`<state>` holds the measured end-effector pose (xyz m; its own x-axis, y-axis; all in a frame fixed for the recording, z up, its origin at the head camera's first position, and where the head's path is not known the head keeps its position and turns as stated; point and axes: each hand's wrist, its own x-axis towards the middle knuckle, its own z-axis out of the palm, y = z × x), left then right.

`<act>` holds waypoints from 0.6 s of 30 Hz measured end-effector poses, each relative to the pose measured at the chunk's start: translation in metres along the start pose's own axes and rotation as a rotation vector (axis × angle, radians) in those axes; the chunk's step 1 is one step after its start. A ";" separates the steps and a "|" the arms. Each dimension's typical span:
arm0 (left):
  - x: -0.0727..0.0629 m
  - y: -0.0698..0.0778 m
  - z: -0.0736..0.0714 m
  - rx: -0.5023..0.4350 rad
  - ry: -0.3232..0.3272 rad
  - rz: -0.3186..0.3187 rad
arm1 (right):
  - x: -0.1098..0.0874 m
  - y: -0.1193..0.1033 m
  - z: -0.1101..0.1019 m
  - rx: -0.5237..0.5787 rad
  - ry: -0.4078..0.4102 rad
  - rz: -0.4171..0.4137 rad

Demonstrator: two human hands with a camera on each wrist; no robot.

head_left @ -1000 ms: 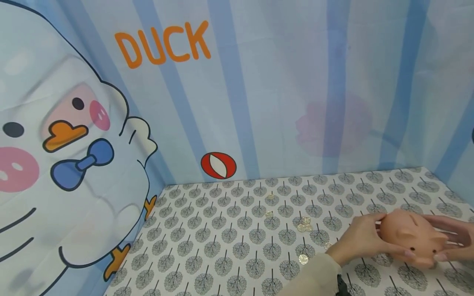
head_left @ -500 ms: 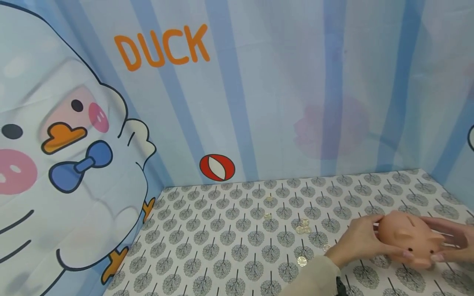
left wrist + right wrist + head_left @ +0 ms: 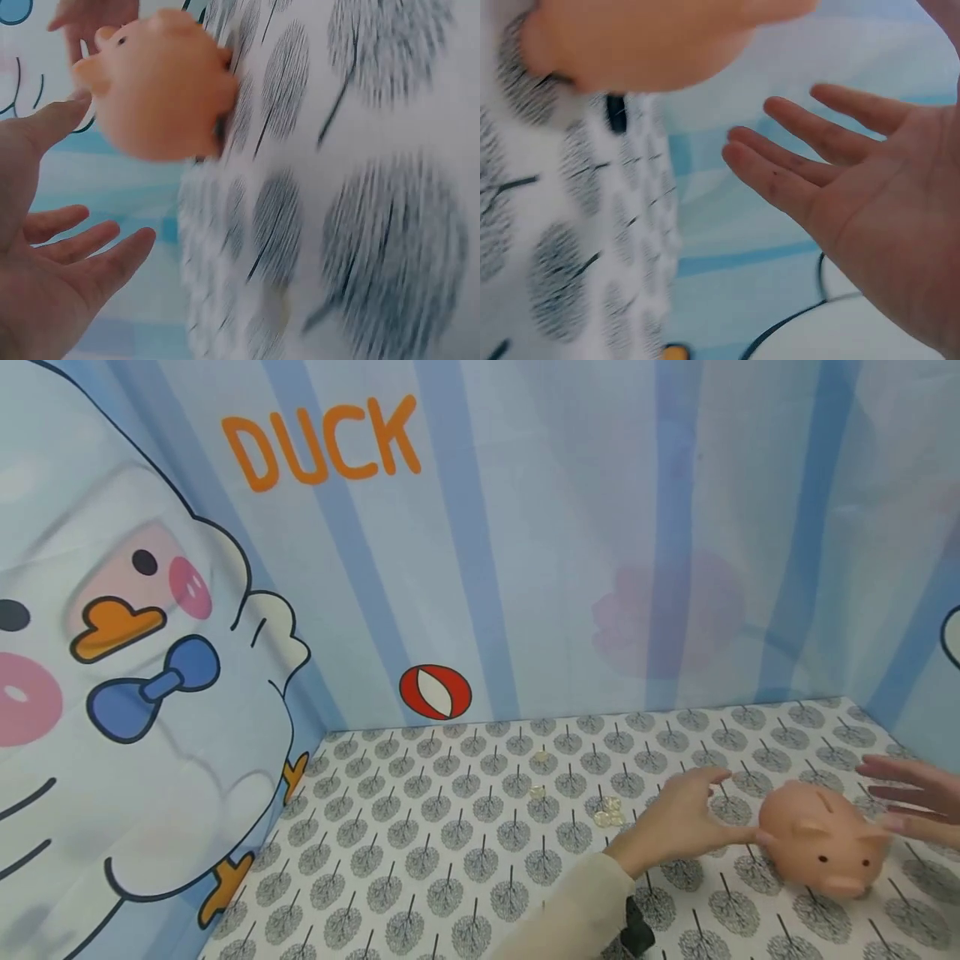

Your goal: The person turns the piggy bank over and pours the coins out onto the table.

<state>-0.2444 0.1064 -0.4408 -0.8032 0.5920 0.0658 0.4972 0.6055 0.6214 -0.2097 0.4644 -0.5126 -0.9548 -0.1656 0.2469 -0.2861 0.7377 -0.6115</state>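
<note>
A peach-coloured piggy bank (image 3: 813, 843) stands on the patterned cloth at the right of the head view, its coin slot up and its snout toward the camera. My left hand (image 3: 678, 822) is spread at its left side, the thumb tip right by its flank. On the other side my right hand (image 3: 918, 793) has its fingers extended, the thumb near the pig's ear. In the left wrist view the piggy bank (image 3: 161, 86) is beyond the straight fingers of the left hand (image 3: 60, 270). The right wrist view shows the right hand (image 3: 885, 172) with its palm beside the pig.
Several gold coins (image 3: 609, 814) lie together left of my left hand, with single coins (image 3: 537, 792) farther back. The cloth with tree prints (image 3: 450, 827) ends at a blue striped backdrop (image 3: 555, 568) with a large duck picture (image 3: 150, 710) at the left.
Both hands have let go of the piggy bank and drawn apart, the left toward the left, the right up and away. The pig stays about where it was on the cloth.
</note>
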 end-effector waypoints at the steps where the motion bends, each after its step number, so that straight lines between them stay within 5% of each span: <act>1: -0.002 -0.002 -0.007 0.025 0.001 0.011 | 0.003 -0.003 -0.001 -0.004 0.032 -0.021; 4: -0.008 -0.010 -0.029 0.094 -0.001 0.042 | 0.013 -0.016 -0.003 0.007 0.108 -0.063; 13: -0.038 -0.043 -0.092 0.442 0.058 0.127 | 0.047 -0.063 -0.022 -0.067 0.159 0.020; 18: -0.058 -0.067 -0.131 0.499 0.093 0.068 | 0.057 -0.115 -0.042 -0.162 0.159 0.054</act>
<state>-0.2741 -0.0388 -0.3840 -0.7780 0.6029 0.1767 0.6273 0.7609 0.1661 -0.2275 0.3975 -0.3966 -0.9400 -0.0273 0.3401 -0.2057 0.8406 -0.5012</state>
